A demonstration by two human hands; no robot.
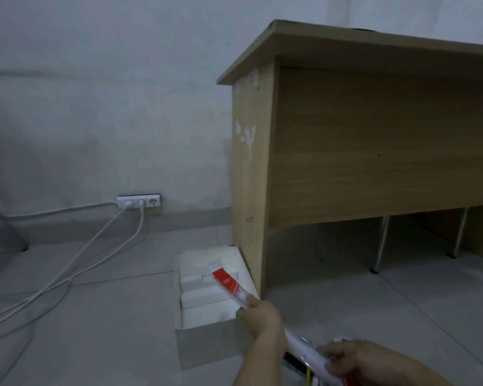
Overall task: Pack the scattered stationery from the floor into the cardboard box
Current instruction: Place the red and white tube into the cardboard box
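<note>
An open cardboard box point(207, 341) stands on the floor against the desk's side, with several white packets inside. My left hand point(262, 316) grips a long red-and-white stationery packet point(227, 282) whose red end reaches over the box's right side. My right hand point(354, 360), at the bottom right, holds the same packet's lower white end, where more blurred stationery shows under it. The packet's middle is hidden behind my left hand.
A wooden desk point(374, 149) fills the right, its side panel touching the box. A wall socket point(139, 201) has two white cables point(67, 274) trailing across the tiled floor at left. Metal chair legs point(379, 246) stand under the desk.
</note>
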